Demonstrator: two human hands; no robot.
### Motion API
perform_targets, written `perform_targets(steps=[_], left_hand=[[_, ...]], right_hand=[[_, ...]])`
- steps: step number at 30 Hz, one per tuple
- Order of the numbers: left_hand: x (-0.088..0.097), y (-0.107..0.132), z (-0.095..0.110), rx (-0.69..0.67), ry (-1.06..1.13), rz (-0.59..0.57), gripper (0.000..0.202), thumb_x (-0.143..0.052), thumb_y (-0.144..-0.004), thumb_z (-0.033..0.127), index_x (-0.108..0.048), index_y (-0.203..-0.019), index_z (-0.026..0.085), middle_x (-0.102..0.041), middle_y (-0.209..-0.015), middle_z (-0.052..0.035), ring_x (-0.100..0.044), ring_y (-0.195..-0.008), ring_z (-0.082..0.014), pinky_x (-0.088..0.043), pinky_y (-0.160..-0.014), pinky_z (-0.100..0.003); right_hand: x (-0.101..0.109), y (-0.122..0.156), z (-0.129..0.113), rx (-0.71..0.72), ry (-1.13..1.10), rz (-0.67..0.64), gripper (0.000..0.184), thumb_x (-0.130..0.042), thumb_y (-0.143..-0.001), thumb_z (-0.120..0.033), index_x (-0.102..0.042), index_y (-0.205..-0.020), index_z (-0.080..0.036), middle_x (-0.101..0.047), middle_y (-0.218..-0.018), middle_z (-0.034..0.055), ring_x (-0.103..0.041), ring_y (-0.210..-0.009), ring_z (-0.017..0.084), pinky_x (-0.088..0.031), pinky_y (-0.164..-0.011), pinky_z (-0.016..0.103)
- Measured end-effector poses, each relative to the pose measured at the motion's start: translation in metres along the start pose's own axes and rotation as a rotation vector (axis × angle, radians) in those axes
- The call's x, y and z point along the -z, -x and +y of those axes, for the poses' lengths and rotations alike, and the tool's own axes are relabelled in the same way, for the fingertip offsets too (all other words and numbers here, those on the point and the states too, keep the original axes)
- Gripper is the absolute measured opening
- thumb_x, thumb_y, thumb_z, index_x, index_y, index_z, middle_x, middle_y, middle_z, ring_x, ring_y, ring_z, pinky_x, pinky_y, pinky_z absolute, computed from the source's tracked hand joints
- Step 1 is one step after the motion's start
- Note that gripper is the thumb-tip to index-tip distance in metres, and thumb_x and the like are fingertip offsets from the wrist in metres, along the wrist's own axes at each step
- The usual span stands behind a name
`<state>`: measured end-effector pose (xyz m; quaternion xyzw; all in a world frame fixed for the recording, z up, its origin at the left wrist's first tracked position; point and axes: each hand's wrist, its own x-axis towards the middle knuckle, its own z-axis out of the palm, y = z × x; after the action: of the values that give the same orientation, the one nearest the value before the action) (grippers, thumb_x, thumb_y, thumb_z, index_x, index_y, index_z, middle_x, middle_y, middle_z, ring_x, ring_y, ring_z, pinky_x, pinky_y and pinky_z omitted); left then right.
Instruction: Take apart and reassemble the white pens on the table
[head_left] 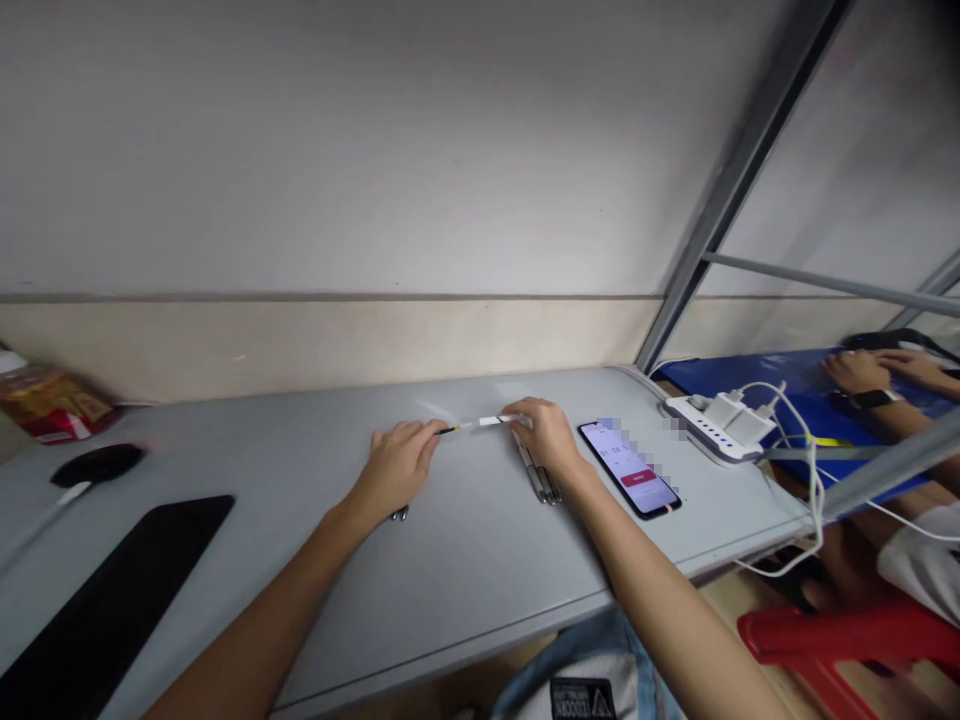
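The desk (465,580) has room front and centre, but pens (541,480) and phone (628,466) crowd the right hand (546,432).

L fingers (429,430), R fingers (521,408) (both pinched)

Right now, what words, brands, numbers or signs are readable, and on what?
"01:08.5": phone screen; further digits unclear.
Red button on it: word too small.
Clothing patch: letters unclear, beside a triangle sign.
Container label: too blurred.
Held pen piece: nothing legible.
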<state>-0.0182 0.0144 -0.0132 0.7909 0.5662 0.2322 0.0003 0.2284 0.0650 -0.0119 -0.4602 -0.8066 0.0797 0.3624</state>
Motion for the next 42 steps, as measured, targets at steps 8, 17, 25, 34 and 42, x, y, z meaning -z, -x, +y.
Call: perform_targets(steps=[8,17,25,34,42], left_hand=[[-0.002,0.001,0.007,-0.035,0.027,-0.039,0.029,-0.028,-0.098,0.032,-0.055,-0.107,0.026,-0.066,-0.102,-0.0036,-0.055,-0.093,-0.0217,-0.031,-0.082,-0.037],[-0.004,0.003,0.006,-0.055,0.052,-0.041,0.031,-0.026,-0.098,0.032,-0.054,-0.090,0.021,-0.060,-0.089,-0.0033,-0.051,-0.089,-0.0205,-0.032,-0.082,-0.037],[0.003,-0.002,0.008,-0.094,0.079,0.019,0.022,-0.034,-0.096,0.031,-0.053,-0.094,0.020,-0.060,-0.096,-0.0045,-0.049,-0.091,-0.0204,-0.033,-0.080,-0.035],[0.002,0.000,0.005,-0.092,0.084,-0.015,0.024,-0.032,-0.097,0.031,-0.054,-0.095,0.021,-0.061,-0.090,-0.0032,-0.053,-0.087,-0.0201,-0.033,-0.080,-0.035],[0.005,-0.001,0.008,-0.104,0.096,-0.029,0.026,-0.031,-0.097,0.032,-0.054,-0.097,0.021,-0.061,-0.090,-0.0041,-0.052,-0.089,-0.0204,-0.034,-0.082,-0.036]], right_hand=[[-0.005,0.000,-0.008,0.126,-0.139,-0.057,0.022,-0.059,-0.085,-0.016,-0.072,-0.102,-0.023,-0.068,-0.097,0.0064,-0.060,-0.087,0.019,-0.043,-0.080,0.030],[-0.009,0.001,-0.021,0.169,-0.340,-0.087,0.019,-0.064,-0.084,-0.021,-0.072,-0.101,-0.023,-0.070,-0.095,0.0047,-0.058,-0.086,0.017,-0.041,-0.079,0.029],[-0.002,0.001,-0.021,-0.068,-0.495,-0.296,0.037,-0.047,-0.091,-0.044,-0.069,-0.088,-0.015,-0.053,-0.059,-0.0017,-0.044,-0.054,0.010,-0.034,-0.055,0.023],[0.000,0.000,-0.015,-0.156,-0.562,-0.344,0.039,-0.042,-0.092,-0.048,-0.060,-0.080,-0.015,-0.050,-0.053,-0.0027,-0.044,-0.049,0.010,-0.035,-0.051,0.022],[0.001,-0.001,-0.015,-0.170,-0.600,-0.359,0.043,-0.042,-0.091,-0.051,-0.060,-0.076,-0.016,-0.050,-0.050,-0.0027,-0.044,-0.046,0.010,-0.036,-0.049,0.023]])
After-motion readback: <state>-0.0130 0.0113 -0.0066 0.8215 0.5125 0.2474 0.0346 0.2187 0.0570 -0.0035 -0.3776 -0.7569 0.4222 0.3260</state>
